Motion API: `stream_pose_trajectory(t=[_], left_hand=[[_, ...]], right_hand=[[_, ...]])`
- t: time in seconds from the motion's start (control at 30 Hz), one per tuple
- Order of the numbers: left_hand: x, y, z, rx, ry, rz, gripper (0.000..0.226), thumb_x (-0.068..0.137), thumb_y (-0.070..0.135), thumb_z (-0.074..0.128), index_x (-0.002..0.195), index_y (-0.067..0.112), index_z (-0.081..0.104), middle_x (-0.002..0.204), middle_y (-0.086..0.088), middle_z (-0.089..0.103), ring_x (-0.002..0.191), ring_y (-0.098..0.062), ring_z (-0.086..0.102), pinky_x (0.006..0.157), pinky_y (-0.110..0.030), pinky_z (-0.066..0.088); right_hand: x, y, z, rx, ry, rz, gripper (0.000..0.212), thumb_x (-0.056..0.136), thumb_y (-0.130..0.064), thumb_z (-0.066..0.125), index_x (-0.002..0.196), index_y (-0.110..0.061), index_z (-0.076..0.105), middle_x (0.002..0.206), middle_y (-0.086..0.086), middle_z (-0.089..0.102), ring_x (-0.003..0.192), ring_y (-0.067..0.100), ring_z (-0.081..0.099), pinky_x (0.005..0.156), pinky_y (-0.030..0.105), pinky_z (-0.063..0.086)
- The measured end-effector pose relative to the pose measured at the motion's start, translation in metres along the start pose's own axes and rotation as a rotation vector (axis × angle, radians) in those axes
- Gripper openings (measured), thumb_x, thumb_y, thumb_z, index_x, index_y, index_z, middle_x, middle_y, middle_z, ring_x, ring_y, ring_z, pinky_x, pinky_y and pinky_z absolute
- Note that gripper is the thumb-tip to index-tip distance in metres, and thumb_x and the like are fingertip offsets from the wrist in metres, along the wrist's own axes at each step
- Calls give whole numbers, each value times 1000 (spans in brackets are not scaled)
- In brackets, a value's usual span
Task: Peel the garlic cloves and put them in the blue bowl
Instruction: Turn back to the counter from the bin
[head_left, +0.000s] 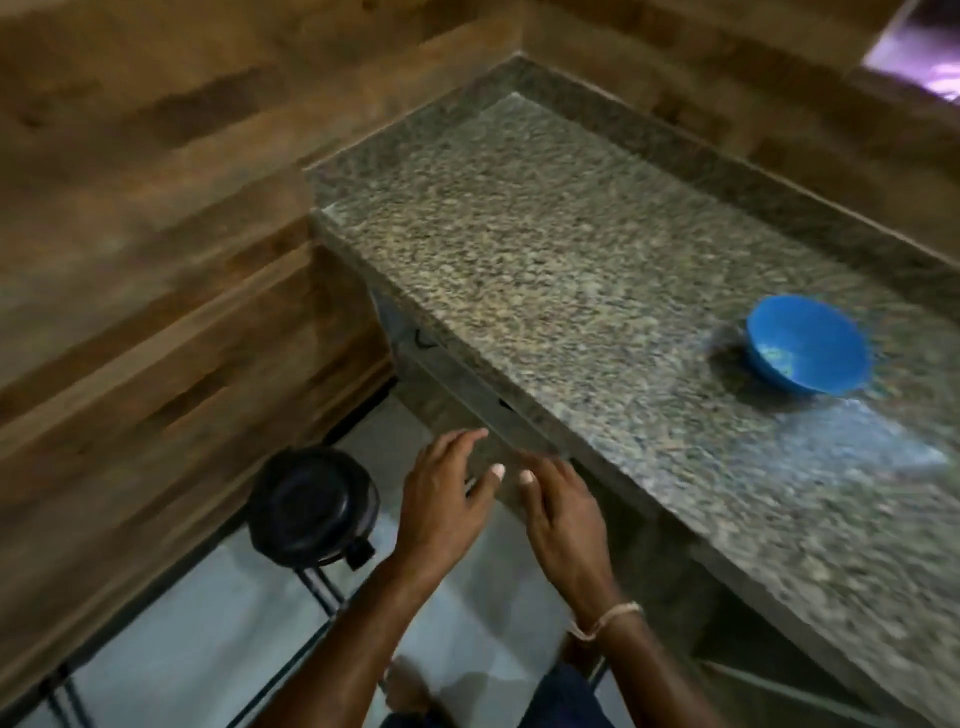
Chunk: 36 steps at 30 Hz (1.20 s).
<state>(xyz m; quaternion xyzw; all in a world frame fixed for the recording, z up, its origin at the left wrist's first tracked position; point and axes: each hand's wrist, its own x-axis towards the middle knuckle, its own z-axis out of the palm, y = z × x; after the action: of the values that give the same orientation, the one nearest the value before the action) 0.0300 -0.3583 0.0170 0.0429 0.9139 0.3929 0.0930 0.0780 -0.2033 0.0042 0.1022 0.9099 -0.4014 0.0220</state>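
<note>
Granite counter (545, 270) | 1 blue bowl (826, 332) | left hand (447, 501), right hand (563, 519): empty

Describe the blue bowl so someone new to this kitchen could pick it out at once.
Start at the speckled granite countertop running out from the wood-panelled corner. Toward its right side sits a round blue bowl. It is the only bright blue thing in view; the other round object, a black container, stands off the counter, low at left.

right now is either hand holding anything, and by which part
Nothing is held. The left hand and right hand hover with fingers spread and empty by the counter edge, well apart from the blue bowl.
</note>
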Motion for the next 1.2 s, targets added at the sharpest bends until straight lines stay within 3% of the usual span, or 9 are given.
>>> stream_pose_trajectory(t=[0.2, 0.47, 0.67, 0.93, 1.1, 1.2], left_hand=[[21, 91, 101, 20, -118, 79, 46, 100, 40, 65, 143, 27, 57, 146, 2, 55, 133, -19, 52, 107, -38, 47], [46, 175, 203, 65, -245, 128, 44, 98, 38, 68, 139, 26, 60, 135, 0, 59, 123, -20, 57, 99, -41, 50], [78, 197, 242, 105, -214, 123, 32, 93, 31, 75, 123, 21, 68, 116, 5, 66, 101, -16, 65, 84, -35, 56], [126, 215, 279, 212, -192, 243, 11, 92, 11, 75, 97, 18, 69, 99, 2, 62, 86, -18, 59, 68, -31, 46], [126, 207, 278, 227, -187, 329, 24, 91, -6, 64, 91, 18, 65, 95, 3, 62, 86, -20, 62, 61, -37, 52], [124, 222, 267, 70, -108, 260, 17, 98, 6, 64, 93, 21, 62, 96, 8, 62, 82, -9, 59, 60, -23, 45]], right_hand=[[3, 94, -107, -75, 139, 73, 48, 106, -48, 37, 138, -24, 63, 135, -3, 64, 121, 16, 59, 98, 33, 48], [8, 194, -198, -116, 194, 186, 41, 108, -41, 44, 138, -20, 62, 133, 1, 63, 120, 22, 60, 94, 40, 52], [17, 237, -224, -126, 269, 304, 38, 107, -40, 50, 140, -22, 60, 135, 2, 61, 120, 25, 58, 91, 40, 52], [68, 245, -240, -342, 193, 374, 53, 99, -40, 64, 148, -25, 48, 154, 5, 43, 139, 28, 40, 107, 45, 36], [82, 248, -237, -375, 196, 401, 58, 98, -41, 66, 150, -27, 45, 162, 2, 34, 146, 27, 30, 114, 47, 29], [81, 249, -235, -350, 212, 413, 59, 98, -41, 66, 151, -27, 45, 163, 2, 34, 148, 26, 28, 117, 47, 27]])
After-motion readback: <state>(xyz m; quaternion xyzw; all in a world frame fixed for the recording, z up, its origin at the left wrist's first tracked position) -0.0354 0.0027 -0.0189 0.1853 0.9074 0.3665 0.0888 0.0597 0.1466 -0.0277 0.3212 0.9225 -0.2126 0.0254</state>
